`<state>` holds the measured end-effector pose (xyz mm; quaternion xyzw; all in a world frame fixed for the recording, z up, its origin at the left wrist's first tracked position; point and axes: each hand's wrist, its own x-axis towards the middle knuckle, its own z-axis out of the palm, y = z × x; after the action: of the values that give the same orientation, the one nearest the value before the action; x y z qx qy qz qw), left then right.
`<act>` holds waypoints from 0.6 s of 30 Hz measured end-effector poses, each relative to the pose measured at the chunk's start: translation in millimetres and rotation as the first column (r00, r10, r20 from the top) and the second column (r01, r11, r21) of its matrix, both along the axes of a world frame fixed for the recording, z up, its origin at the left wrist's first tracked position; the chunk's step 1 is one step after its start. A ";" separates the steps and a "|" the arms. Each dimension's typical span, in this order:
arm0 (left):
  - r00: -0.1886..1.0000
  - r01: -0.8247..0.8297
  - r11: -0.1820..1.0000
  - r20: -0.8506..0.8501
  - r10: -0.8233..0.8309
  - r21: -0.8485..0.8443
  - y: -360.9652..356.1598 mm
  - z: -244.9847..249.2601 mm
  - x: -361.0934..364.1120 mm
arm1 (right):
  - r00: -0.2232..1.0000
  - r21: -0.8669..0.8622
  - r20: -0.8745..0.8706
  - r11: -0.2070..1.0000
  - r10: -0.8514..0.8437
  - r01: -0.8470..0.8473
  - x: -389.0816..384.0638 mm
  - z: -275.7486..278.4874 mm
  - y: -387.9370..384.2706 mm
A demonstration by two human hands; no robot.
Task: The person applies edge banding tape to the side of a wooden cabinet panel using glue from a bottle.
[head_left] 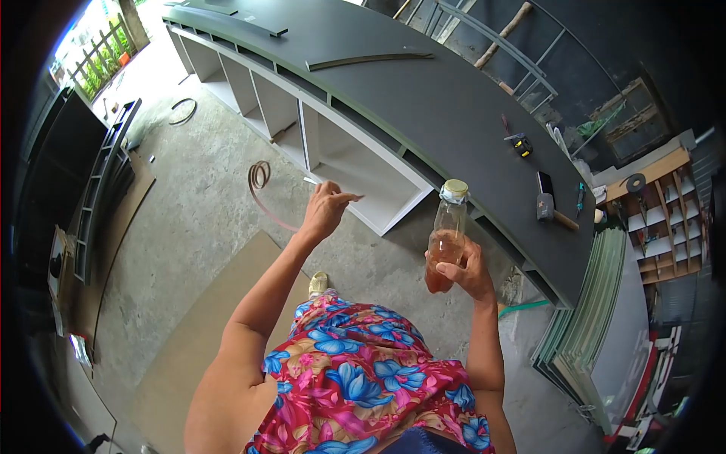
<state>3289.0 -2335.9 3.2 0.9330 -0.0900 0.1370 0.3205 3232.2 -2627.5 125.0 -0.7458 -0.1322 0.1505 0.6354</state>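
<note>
In my right hand [470, 274] is a clear bottle [446, 246] with a yellowish cap, partly filled with reddish-brown liquid; my fingers wrap round its lower half. It is nearly upright, beside the edge of a long dark grey worktop [423, 98]. My left hand [327, 208] is raised over the floor in front of the white open compartments [363, 178] under the worktop. Its fingers are pinched together round something small and thin with a whitish end, too small to name.
On the worktop lie a tape measure [520, 144], a hammer [556, 212], a phone [544, 182] and a dark strip [370, 59]. A coiled brown strip [259, 175] and a flat board [204, 325] lie on the floor. Stacked panels [586, 303] lean at the right.
</note>
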 end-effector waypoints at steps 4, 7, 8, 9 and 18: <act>0.963 -0.130 0.984 -0.252 0.097 -0.121 -9.8 -8.9 -22.0 | 0.997 -0.043 -0.027 0.997 0.067 -0.069 0.3 -15.4 -17.5; 0.938 -0.186 0.901 -0.344 0.044 -0.391 -18.5 -16.5 -36.6 | 0.992 -0.102 -0.011 0.987 0.127 -0.128 4.7 -28.1 -24.9; 0.898 -0.223 0.856 -0.440 -0.006 -0.467 -21.9 -6.0 -41.7 | 0.990 -0.121 -0.006 0.982 0.144 -0.143 6.7 -32.1 -26.7; 0.848 -0.265 0.803 -0.525 -0.069 -0.534 -26.1 2.8 -46.6 | 0.988 -0.141 -0.003 0.978 0.157 -0.155 7.8 -35.2 -28.3; 0.990 0.008 0.950 -0.134 -0.053 -0.312 -83.4 60.2 -58.6 | 0.992 -0.117 0.102 0.991 0.077 -0.065 1.7 -27.6 -57.5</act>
<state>3230.4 -2419.3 63.4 0.8767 -0.0589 0.0785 0.4710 3233.9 -2685.1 97.4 -0.7824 -0.1835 0.1407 0.5783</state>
